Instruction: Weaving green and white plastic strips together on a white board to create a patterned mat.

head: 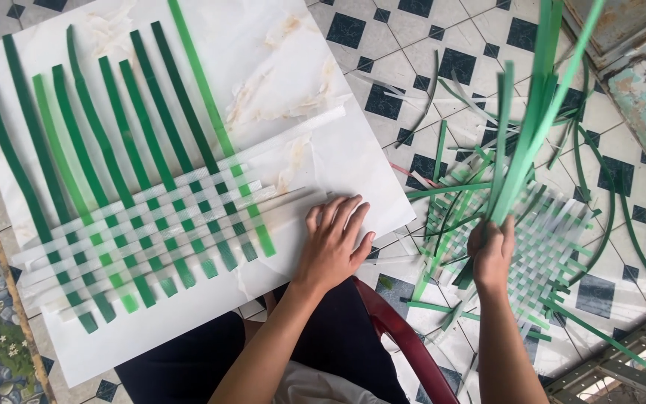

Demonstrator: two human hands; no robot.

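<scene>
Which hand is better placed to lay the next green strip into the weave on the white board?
Probably the right hand: it already grips a bunch of green strips. The left hand lies flat on the white board beside the woven mat, holding nothing, so it likely steadies.

B/w diamond-tile floor point(443, 45), daylit

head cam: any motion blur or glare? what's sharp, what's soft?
Head view: the right hand and the bunch of green strips it grips are smeared by motion blur; the woven mat on the floor behind them looks soft too. The left hand, flat on the white board, and the woven strips are sharp. Light is even and diffuse, without hard glare.
</scene>
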